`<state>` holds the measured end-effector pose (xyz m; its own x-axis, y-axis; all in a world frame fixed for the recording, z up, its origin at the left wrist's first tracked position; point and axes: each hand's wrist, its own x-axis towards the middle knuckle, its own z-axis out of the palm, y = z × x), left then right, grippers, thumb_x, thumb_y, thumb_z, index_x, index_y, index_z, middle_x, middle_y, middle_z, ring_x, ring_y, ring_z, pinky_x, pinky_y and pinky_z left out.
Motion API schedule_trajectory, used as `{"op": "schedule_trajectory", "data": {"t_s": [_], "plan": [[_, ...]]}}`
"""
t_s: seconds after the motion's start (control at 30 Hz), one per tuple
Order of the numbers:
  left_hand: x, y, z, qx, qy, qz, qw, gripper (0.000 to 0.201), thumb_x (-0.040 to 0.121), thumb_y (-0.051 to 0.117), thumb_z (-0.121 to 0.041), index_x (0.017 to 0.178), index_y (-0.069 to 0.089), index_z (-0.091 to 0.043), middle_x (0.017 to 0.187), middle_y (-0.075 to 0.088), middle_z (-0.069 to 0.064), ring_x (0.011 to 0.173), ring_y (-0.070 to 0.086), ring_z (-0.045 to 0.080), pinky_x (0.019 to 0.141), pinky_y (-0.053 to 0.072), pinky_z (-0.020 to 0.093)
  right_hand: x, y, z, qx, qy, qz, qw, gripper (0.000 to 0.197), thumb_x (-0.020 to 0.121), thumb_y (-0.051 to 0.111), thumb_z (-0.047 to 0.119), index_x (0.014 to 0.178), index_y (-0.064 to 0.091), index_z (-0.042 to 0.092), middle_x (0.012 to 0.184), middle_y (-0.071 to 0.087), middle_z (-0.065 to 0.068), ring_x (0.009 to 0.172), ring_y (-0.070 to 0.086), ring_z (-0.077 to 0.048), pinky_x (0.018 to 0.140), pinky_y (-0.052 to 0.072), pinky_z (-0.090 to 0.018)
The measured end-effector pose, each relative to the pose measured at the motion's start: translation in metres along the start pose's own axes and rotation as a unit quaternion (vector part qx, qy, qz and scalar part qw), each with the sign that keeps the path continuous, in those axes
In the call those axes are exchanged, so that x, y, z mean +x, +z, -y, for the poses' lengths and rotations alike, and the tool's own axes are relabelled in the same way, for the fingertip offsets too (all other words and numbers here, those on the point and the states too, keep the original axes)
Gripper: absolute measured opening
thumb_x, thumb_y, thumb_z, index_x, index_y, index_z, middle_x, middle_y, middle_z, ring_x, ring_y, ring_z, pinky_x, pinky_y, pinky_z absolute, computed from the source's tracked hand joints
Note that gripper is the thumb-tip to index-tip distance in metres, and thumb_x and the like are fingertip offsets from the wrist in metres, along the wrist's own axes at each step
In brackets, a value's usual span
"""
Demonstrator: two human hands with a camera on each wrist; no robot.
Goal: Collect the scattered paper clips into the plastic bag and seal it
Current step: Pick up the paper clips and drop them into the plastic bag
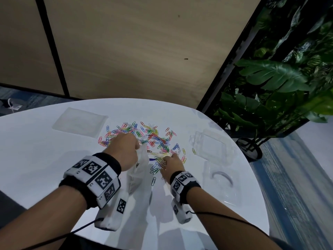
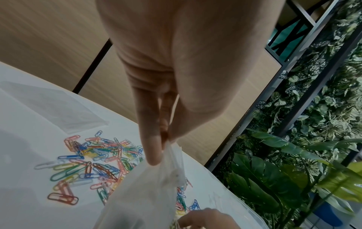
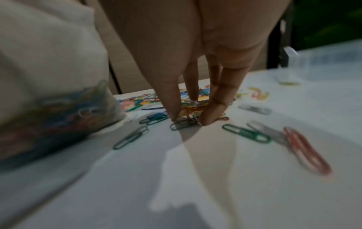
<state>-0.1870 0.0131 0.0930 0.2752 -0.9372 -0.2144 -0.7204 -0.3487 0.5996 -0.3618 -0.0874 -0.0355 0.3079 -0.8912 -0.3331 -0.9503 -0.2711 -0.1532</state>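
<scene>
Colourful paper clips [image 1: 144,136] lie scattered across the middle of the white table [image 1: 45,159]. My left hand [image 1: 126,150] pinches the top edge of a clear plastic bag [image 1: 138,170] and holds it upright; in the left wrist view the fingers [image 2: 154,148] pinch the bag [image 2: 143,193]. Some clips show through the bag [image 3: 51,111] in the right wrist view. Just right of the bag my right hand [image 1: 172,164] is down on the table, its fingertips [image 3: 210,117] pinching a small bunch of paper clips [image 3: 186,122].
A flat clear bag [image 1: 79,121] lies at the back left of the table. A clear plastic box [image 1: 212,145] and its lid [image 1: 221,183] sit at the right. Potted plants [image 1: 270,83] stand beyond the table's right edge. A wall panel rises behind.
</scene>
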Motion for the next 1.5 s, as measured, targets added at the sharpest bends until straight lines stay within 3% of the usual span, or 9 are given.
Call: {"op": "schedule_trajectory", "data": {"t_s": [0.17, 0.33, 0.43, 0.53, 0.63, 0.83, 1.03, 1.33, 1.5], "plan": [[0.001, 0.000, -0.003, 0.005, 0.007, 0.005, 1.000, 0.021, 0.086, 0.055, 0.005, 0.093, 0.074, -0.001, 0.099, 0.070, 0.018, 0.104, 0.066, 0.037, 0.090, 0.055, 0.042, 0.008, -0.009, -0.001, -0.034, -0.033, -0.008, 0.999, 0.020, 0.091, 0.059, 0.006, 0.108, 0.070, 0.004, 0.115, 0.062, -0.013, 0.100, 0.064, -0.027, 0.090, 0.054, -0.032], [0.004, 0.002, -0.005, 0.003, 0.006, 0.011, 1.000, 0.025, 0.086, 0.056, 0.004, 0.097, 0.077, -0.004, 0.100, 0.073, 0.019, 0.093, 0.068, 0.034, 0.086, 0.056, 0.039, 0.012, -0.028, -0.025, 0.201, 0.074, -0.019, 0.977, 0.009, 0.083, 0.072, 0.022, 0.087, 0.079, 0.017, 0.089, 0.076, -0.001, 0.079, 0.068, -0.013, 0.085, 0.057, -0.026], [0.004, 0.004, -0.006, -0.006, 0.005, 0.009, 1.000, 0.026, 0.087, 0.057, 0.003, 0.099, 0.078, -0.005, 0.099, 0.075, 0.017, 0.089, 0.069, 0.031, 0.088, 0.057, 0.038, 0.007, -0.042, -0.027, 0.471, 0.098, 0.020, 0.877, 0.003, 0.076, 0.081, 0.014, 0.075, 0.078, 0.014, 0.079, 0.076, -0.008, 0.081, 0.074, -0.023, 0.090, 0.058, -0.038], [0.004, 0.006, -0.007, -0.016, 0.002, 0.007, 1.000, 0.022, 0.088, 0.057, 0.004, 0.096, 0.076, -0.002, 0.098, 0.074, 0.019, 0.093, 0.071, 0.032, 0.089, 0.058, 0.039, -0.006, -0.061, -0.008, 0.684, 0.057, 0.095, 0.721, 0.018, 0.083, 0.073, 0.001, 0.099, 0.070, -0.006, 0.089, 0.074, -0.017, 0.084, 0.073, -0.024, 0.084, 0.059, -0.029], [0.004, 0.007, -0.009, -0.022, 0.001, 0.004, 1.000, 0.017, 0.088, 0.056, 0.004, 0.092, 0.073, 0.003, 0.094, 0.073, 0.020, 0.091, 0.071, 0.032, 0.085, 0.056, 0.037, -0.028, -0.076, 0.019, 0.719, -0.016, 0.170, 0.673, 0.017, 0.090, 0.065, 0.002, 0.104, 0.065, -0.008, 0.089, 0.074, -0.013, 0.085, 0.073, -0.018, 0.077, 0.058, -0.020], [0.005, 0.009, -0.012, -0.012, 0.002, 0.016, 1.000, 0.020, 0.086, 0.061, 0.000, 0.084, 0.078, -0.010, 0.078, 0.072, 0.009, 0.078, 0.071, 0.024, 0.072, 0.058, 0.030, -0.045, -0.061, 0.048, 0.555, -0.057, 0.091, 0.825, 0.010, 0.082, 0.071, 0.001, 0.087, 0.075, 0.009, 0.096, 0.072, -0.024, 0.085, 0.070, -0.032, 0.091, 0.057, -0.046], [0.002, 0.010, -0.013, -0.025, 0.014, 0.007, 1.000, 0.023, 0.089, 0.059, -0.003, 0.100, 0.077, -0.012, 0.097, 0.075, 0.011, 0.088, 0.071, 0.025, 0.080, 0.057, 0.031, -0.054, -0.065, 0.058, 0.265, -0.123, -0.030, 0.956, 0.015, 0.083, 0.067, 0.011, 0.094, 0.077, 0.010, 0.074, 0.066, -0.005, 0.068, 0.058, -0.017, 0.065, 0.047, -0.022], [0.000, 0.003, -0.009, -0.031, 0.010, 0.017, 0.999, 0.025, 0.086, 0.057, 0.002, 0.089, 0.078, -0.010, 0.071, 0.063, 0.005, 0.078, 0.066, 0.025, 0.074, 0.054, 0.031, -0.055, -0.085, 0.060, 0.236, -0.211, 0.029, 0.948, 0.021, 0.079, 0.067, 0.001, 0.093, 0.078, 0.012, 0.087, 0.076, -0.008, 0.080, 0.071, -0.021, 0.077, 0.057, -0.028], [-0.005, -0.005, -0.003, -0.048, -0.006, 0.008, 0.999, 0.028, 0.086, 0.051, 0.006, 0.073, 0.074, -0.006, 0.068, 0.064, 0.005, 0.078, 0.069, 0.027, 0.070, 0.053, 0.030, -0.006, -0.091, 0.009, 0.458, -0.066, -0.014, 0.887, 0.018, 0.086, 0.064, 0.000, 0.093, 0.077, 0.012, 0.099, 0.075, -0.012, 0.080, 0.070, -0.023, 0.079, 0.059, -0.035]]}}
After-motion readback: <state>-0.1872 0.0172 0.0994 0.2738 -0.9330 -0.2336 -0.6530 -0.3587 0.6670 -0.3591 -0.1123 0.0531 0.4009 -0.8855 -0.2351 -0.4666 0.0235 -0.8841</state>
